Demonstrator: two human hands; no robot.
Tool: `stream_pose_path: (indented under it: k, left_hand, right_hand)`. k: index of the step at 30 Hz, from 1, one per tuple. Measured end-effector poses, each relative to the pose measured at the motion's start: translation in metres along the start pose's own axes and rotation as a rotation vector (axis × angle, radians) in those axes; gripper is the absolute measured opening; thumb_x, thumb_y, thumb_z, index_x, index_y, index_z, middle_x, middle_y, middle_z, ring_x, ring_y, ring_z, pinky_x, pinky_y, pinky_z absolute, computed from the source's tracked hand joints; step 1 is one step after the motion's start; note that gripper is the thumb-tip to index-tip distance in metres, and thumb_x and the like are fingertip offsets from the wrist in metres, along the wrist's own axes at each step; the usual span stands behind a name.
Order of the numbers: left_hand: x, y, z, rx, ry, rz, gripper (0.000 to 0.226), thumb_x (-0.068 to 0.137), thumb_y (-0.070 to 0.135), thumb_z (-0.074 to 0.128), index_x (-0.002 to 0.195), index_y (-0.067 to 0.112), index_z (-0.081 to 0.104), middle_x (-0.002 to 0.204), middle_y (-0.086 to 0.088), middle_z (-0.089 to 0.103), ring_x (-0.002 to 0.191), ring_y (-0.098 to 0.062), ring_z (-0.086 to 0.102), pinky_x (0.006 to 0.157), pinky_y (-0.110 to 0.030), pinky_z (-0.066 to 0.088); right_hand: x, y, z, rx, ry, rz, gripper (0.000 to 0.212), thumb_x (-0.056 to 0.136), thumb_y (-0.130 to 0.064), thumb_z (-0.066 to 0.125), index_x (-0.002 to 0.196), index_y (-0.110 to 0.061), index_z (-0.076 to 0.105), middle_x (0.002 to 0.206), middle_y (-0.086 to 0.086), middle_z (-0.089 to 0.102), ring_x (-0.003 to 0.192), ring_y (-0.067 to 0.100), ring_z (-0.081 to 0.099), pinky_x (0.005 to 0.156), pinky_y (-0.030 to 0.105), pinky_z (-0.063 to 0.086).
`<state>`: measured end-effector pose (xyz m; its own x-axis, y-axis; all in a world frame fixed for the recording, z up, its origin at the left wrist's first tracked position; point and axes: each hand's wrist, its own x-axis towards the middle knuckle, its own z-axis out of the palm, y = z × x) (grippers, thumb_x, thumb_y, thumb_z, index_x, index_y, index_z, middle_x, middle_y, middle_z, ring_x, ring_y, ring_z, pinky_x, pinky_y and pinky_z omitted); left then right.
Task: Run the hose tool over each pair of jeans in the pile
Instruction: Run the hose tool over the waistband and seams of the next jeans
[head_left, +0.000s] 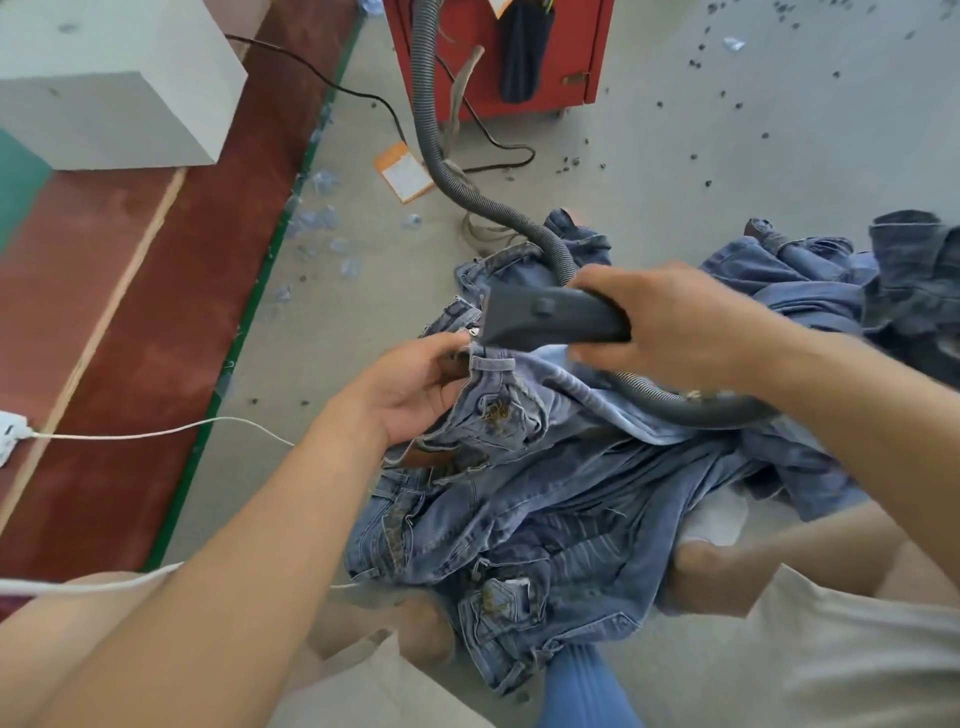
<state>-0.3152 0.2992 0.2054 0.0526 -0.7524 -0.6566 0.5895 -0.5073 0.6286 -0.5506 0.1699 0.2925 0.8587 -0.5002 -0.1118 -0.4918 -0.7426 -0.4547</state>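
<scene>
A pile of blue jeans (571, 499) lies on the grey floor in front of me and over my knees. My left hand (410, 387) pinches the waistband of the top pair (493, 405) near its zip and lifts it. My right hand (675, 322) grips the dark grey nozzle of the hose tool (545, 314), whose wide mouth points left at that waistband, almost touching it. The ribbed grey hose (441, 156) curves back to a red machine, and another loop of it passes under my right wrist.
A red cabinet (571, 57) stands at the back with a dark cloth hanging on it. More jeans (857, 291) are heaped at the right. A white box (114, 88) sits at the left on a red floor strip. White and black cables cross the floor. Thread scraps are scattered about.
</scene>
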Motion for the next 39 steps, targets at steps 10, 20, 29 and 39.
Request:
stream_pose_path:
  k: [10, 20, 29, 39]
  left_hand:
    - [-0.006, -0.004, 0.009, -0.099, -0.053, -0.052, 0.044, 0.107, 0.048, 0.040, 0.126, 0.013, 0.059, 0.094, -0.008, 0.067, 0.082, -0.025, 0.063, 0.080, -0.042, 0.050]
    - [-0.011, -0.004, 0.016, -0.052, -0.046, -0.037, 0.057, 0.110, 0.042, 0.033, 0.145, 0.000, 0.051, 0.144, -0.028, 0.055, 0.138, -0.043, 0.051, 0.117, -0.055, 0.039]
    - [-0.011, -0.014, 0.024, -0.326, -0.217, -0.067, 0.067, 0.106, 0.045, 0.022, 0.155, 0.003, 0.039, 0.151, -0.021, 0.046, 0.133, -0.038, 0.047, 0.120, -0.053, 0.029]
    - [-0.022, -0.042, 0.069, -0.384, -0.507, -0.002, 0.041, 0.095, 0.025, 0.025, 0.107, 0.008, 0.061, 0.103, -0.010, 0.064, 0.102, -0.025, 0.057, 0.101, -0.040, 0.043]
  right_hand:
    - [-0.004, -0.008, 0.021, -0.159, -0.051, -0.048, 0.028, 0.091, -0.055, 0.062, 0.110, -0.040, 0.050, 0.078, -0.011, 0.063, 0.068, 0.021, 0.062, 0.059, 0.038, 0.051]
    - [-0.013, -0.002, -0.016, -0.157, -0.153, 0.045, 0.024, 0.086, -0.053, 0.067, 0.100, -0.039, 0.054, 0.071, -0.014, 0.063, 0.062, 0.003, 0.058, 0.058, 0.033, 0.051]
    - [0.004, -0.018, 0.007, 0.026, 0.083, 0.156, 0.034, 0.087, -0.058, 0.068, 0.101, -0.030, 0.055, 0.076, -0.014, 0.061, 0.067, 0.006, 0.058, 0.056, 0.029, 0.043]
    - [0.021, -0.020, 0.041, 0.127, 0.108, 0.424, 0.062, 0.065, -0.065, 0.086, 0.094, -0.022, 0.051, 0.079, -0.005, 0.059, 0.067, 0.006, 0.052, 0.051, 0.031, 0.035]
